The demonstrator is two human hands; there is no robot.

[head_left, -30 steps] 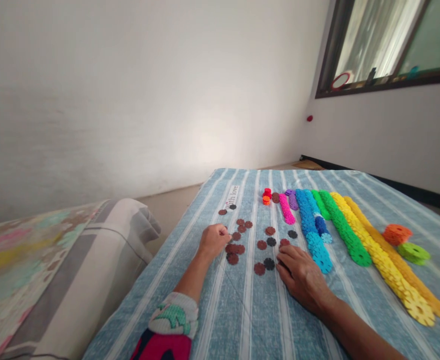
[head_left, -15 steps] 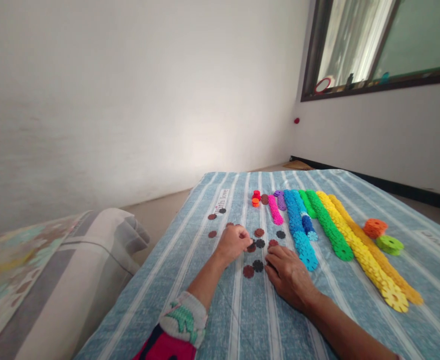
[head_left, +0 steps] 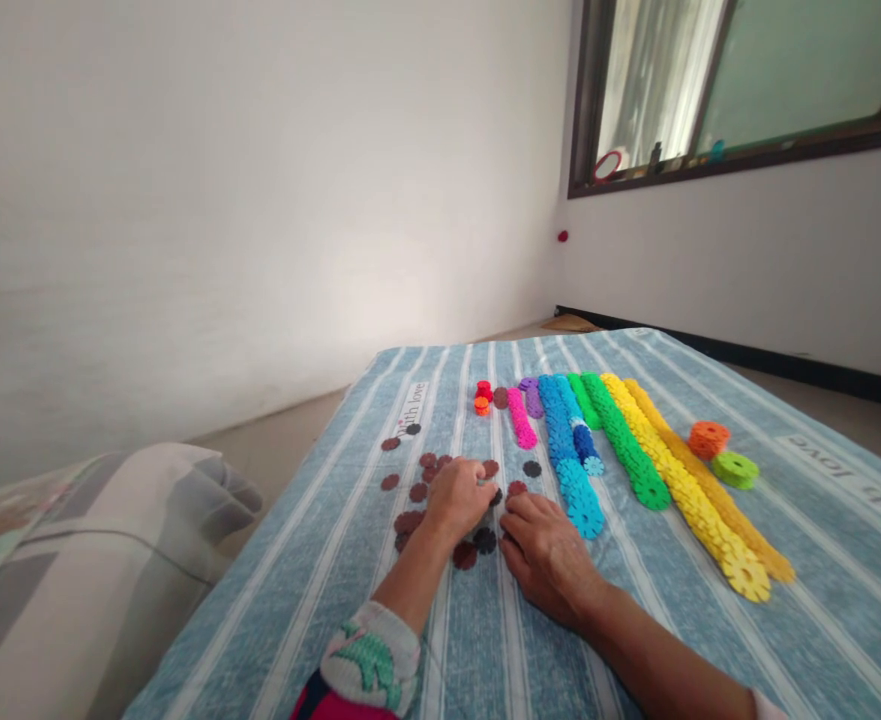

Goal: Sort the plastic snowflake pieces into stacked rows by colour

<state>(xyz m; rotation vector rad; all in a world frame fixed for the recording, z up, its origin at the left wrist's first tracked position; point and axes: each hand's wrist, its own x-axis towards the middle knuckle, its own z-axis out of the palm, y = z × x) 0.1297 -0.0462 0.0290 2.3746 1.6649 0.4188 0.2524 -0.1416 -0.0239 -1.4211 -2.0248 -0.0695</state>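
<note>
So the dark notched discs are in the middle of it all, scattered just below the centre of the frame. One black disc sits right at the tips of the left hand, which has its fingers curled in close to the thumb — can't tell if it's actually pinching that disc or just over it. The right hand lies low and palm-down, fingers bent and side by side, tips next to a reddish-brown disc; no idea if anything's tucked underneath. My guess is it's parked low like that to keep nearby pieces steady.

More brown discs lie in loose clumps left of the left hand, and its wrist and forearm block part of that pile. The spread looks handy for single picks, I'd say.

Right of centre, the bright discs overlap in long rows by colour: pink row, blue row, green row, yellow row. Probably overlapped so each colour stays in a tidy line. An orange stack and a lime stack sit beyond — the right hand sits between the dark discs and the light blue row. All on a striped cloth.
</note>
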